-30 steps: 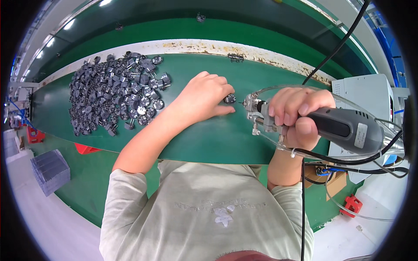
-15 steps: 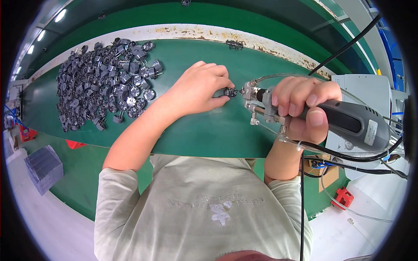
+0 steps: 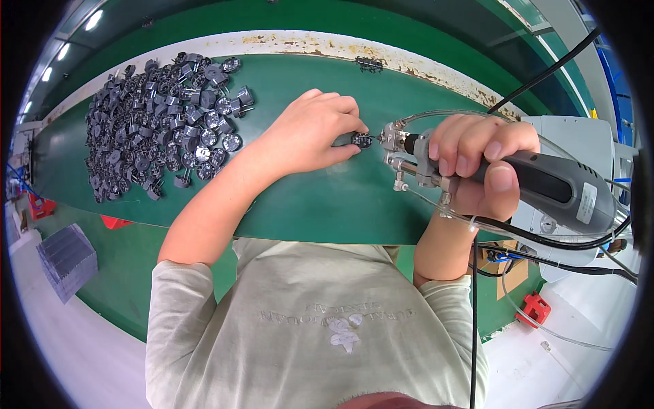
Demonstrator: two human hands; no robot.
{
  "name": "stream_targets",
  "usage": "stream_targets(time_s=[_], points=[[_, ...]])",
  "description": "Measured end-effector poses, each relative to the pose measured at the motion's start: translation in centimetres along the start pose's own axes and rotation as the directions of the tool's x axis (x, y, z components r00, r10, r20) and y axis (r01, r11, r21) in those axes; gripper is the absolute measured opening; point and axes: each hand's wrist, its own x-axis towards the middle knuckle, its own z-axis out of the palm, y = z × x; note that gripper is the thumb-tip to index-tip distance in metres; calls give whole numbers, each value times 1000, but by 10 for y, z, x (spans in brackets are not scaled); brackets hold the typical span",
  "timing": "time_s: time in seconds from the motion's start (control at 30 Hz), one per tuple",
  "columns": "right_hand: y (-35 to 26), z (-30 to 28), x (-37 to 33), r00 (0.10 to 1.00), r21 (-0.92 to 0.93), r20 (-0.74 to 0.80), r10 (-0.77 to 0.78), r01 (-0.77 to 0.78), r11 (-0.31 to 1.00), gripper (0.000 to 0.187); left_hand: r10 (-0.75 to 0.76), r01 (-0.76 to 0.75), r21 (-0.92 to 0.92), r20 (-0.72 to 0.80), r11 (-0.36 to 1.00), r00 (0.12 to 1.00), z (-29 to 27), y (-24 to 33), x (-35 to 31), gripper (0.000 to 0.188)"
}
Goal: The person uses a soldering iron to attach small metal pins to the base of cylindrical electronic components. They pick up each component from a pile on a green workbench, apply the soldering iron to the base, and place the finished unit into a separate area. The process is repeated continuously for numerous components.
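Between the thumb and fingers of my left hand [image 3: 317,133] is a small black plastic part [image 3: 362,140], held close to the green tabletop. My right hand [image 3: 480,157] wraps around a grey and black electric screwdriver [image 3: 565,187], its thumb along the near side. The screwdriver lies nearly sideways, its metal nozzle end [image 3: 390,138] pointing left at the part. A thin tip at the nozzle comes right up to the part's right side; whether they touch is too small to tell.
A large heap of small dark round parts [image 3: 153,126], some with metal pins, covers the table's left side. Black strip-like pieces [image 3: 368,65] lie by the worn white rail. Hoses and a black cable [image 3: 545,71] run from the tool; a light grey machine [image 3: 579,133] stands right.
The whole view has shifted slightly. My right hand and the screwdriver have moved a little to the right; my left hand keeps its hold on the black part.
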Motion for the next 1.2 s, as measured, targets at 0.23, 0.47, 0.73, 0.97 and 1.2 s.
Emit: stream_targets(time_s=[0.23,0.47,0.73,0.97,1.2], points=[[-1,5,-1,997,2,-80,5,-5,1000,28,-7,7,-3,15,1000,1000,-1,0,0,29],[-1,-2,-1,998,-42,54,29,-27,999,22,-5,5,-8,19,1000,1000,-1,1,1,30],[5,6,-1,999,-14,-31,-27,27,1000,29,-6,7,-17,27,1000,1000,-2,1,1,29],[10,16,-1,998,-96,12,-55,56,994,27,-7,8,-16,27,1000,1000,-1,1,2,29],[14,14,3,998,-138,53,-15,22,990,23,-8,9,-37,28,999,1000,0,0,3,27]])
